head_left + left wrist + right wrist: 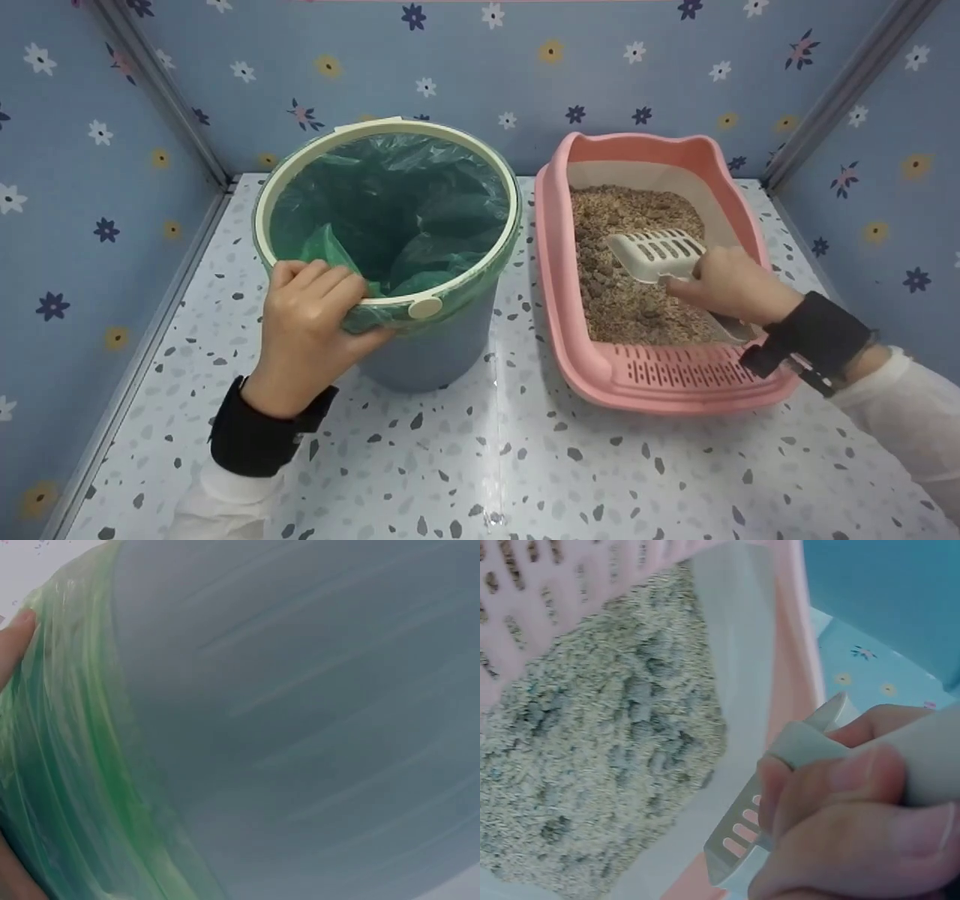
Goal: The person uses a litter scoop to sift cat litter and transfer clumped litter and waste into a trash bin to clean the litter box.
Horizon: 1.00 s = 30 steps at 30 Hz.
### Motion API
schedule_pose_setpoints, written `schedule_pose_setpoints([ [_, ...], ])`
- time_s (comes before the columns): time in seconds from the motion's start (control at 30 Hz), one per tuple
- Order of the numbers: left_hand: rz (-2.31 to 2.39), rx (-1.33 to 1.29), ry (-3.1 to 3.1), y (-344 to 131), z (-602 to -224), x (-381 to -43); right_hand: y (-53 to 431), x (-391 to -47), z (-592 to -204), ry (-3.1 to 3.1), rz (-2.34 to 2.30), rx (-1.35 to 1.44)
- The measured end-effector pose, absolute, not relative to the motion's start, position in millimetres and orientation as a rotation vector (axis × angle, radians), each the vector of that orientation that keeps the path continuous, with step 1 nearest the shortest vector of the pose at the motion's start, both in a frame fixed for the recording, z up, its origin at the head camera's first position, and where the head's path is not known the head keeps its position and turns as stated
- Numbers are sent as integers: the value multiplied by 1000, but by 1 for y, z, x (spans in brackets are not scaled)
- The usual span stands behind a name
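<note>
My left hand [311,330] grips the near-left rim of a blue-grey trash bin [439,352], fingers over the edge and thumb along the outside. A green plastic bag [469,217] lines the bin and folds down outside, under a cream ring [514,210]. In the left wrist view, fingers [15,641] press the folded bag [82,727] against the bin wall [300,720]. My right hand [739,285] holds a pale slotted litter scoop [652,255] by its handle. It is over a pink litter box [555,300] with brown litter [634,300]; no litter shows on the scoop's slots.
Bin and litter box stand side by side on a white speckled floor [420,465], a narrow gap between them. Blue flowered panels [465,67] rise behind and at both sides. The box has a perforated front ledge [675,371].
</note>
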<state>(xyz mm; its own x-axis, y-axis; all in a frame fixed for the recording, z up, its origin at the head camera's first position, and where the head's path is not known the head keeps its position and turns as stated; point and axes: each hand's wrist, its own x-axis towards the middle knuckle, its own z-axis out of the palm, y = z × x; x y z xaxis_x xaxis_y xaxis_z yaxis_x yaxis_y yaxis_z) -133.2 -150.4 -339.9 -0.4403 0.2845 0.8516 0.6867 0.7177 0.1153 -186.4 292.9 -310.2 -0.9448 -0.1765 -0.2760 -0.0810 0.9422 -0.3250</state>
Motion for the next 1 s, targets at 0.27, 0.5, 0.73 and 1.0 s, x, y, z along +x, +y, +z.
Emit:
schedule_pose_setpoints([
  [0.27, -580, -767, -2099, -153, -340, -128, 281, -175, -284, 2963, -481, -347],
  [0.5, -577, -802, -2091, -146, -333, -120, 269, -160, -264, 3002, -482, -456],
  [0.73, -611, -807, -1983, -126, -323, -112, 256, -139, -250, 3070, -503, -543],
  [1.0, -633, -862, -1841, -105, -312, -110, 238, -110, -244, 3132, -561, -799],
])
